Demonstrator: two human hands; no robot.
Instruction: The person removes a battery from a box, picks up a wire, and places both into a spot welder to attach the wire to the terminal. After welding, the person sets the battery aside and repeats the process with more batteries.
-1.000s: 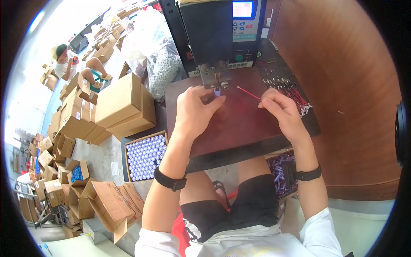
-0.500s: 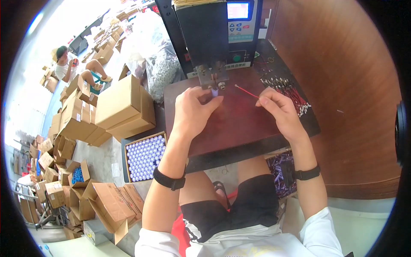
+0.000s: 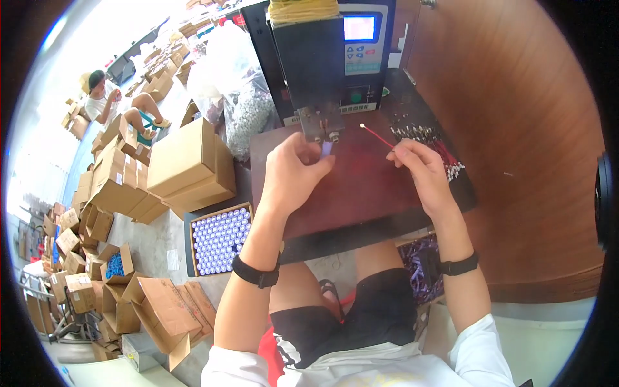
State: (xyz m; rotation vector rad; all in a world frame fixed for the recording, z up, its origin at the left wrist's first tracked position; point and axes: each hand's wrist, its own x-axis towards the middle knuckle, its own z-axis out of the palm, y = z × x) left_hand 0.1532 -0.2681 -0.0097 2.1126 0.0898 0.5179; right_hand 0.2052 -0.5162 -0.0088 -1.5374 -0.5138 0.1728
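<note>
My left hand [image 3: 291, 173] is closed on a purple cylindrical battery cell [image 3: 327, 149], just below the two metal electrodes [image 3: 324, 122] of a black spot welding machine [image 3: 306, 68]. Its fingertips are a little blurred. Between the pinched thumb and fingers of my right hand [image 3: 420, 169] is a thin red wire [image 3: 379, 137]. The wire's free end carries a small pale tip and points up and left toward the electrodes, apart from the cell. Both hands are over a dark red work board [image 3: 348, 200].
Several red wires with metal ends [image 3: 425, 138] lie right of the board. A box of upright purple cells [image 3: 221, 240] stands at lower left, and another box of purple pieces [image 3: 421, 267] by my right leg. Cartons [image 3: 187, 164] fill the left; a co-worker [image 3: 106, 103] sits beyond.
My left hand has drawn the cell slightly down from the electrodes, and the cell is more tilted and exposed. My right hand still holds the wire, almost unmoved. The view has shifted slightly.
</note>
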